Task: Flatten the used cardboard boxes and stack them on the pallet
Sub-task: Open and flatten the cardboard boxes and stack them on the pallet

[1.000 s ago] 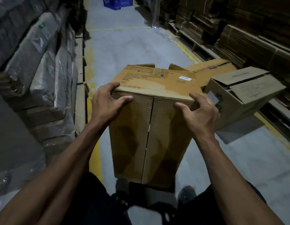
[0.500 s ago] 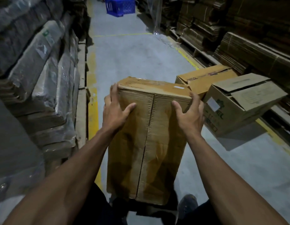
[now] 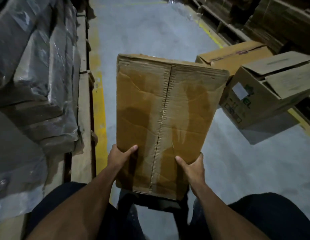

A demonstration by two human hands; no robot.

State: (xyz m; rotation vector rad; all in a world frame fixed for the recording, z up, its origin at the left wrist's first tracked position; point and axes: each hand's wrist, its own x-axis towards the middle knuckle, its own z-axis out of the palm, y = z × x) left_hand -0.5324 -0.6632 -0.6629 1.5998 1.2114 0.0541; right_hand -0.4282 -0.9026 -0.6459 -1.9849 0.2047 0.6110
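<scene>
A stained brown cardboard box [image 3: 166,110] is tipped flat in front of me, its taped seam running down the broad face toward my legs. My left hand [image 3: 120,157] grips its lower left edge, thumb on the face. My right hand [image 3: 193,168] grips the lower right edge the same way. Two more used boxes stand on the floor at the right: a low closed box [image 3: 235,57] and a bigger box with loose open flaps [image 3: 265,96]. A wooden pallet [image 3: 83,104] runs along the left.
Plastic-wrapped bundles of flat cardboard [image 3: 38,66] fill the left pallet. Stacks of flattened cardboard [image 3: 280,19] line the right wall on pallets. Yellow floor lines [image 3: 98,108] border the grey concrete aisle [image 3: 147,32].
The box has tipped over toward me from upright, its face turned up. Both hands slid from the top corners down to the lower side edges.
</scene>
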